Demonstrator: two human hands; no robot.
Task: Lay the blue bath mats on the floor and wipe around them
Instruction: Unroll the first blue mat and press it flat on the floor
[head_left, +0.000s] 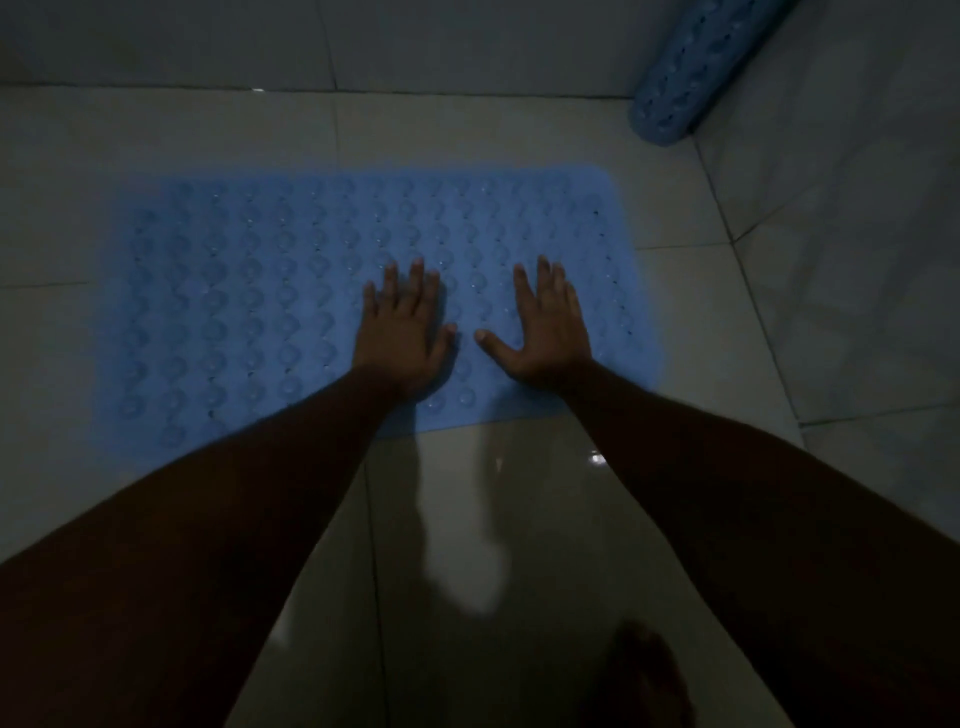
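Dim light, detail soft thruout. The tiled floor (524, 509) is glossy, w/ blurry reflections toward the bottom. The flat blue mat (249, 291) lies on it w/ its long axis running left-right across the view and rows of round bumps showing. Its left edge fades into blur, and its near edge is partly hidden behind both forearms. The rolled blue mat (696, 67) stands tilted in the far right corner. Its lower end is on the floor, its upper end is cut off by the frame top, and it's well apart from the flat blue mat. The left hand (402, 332) & right hand (545, 332) rest palm-down on the flat blue mat's right half, near each other, fingers straight & spread, gripping nothing. 1 foot (644, 675) at the bottom is too dark to make out.
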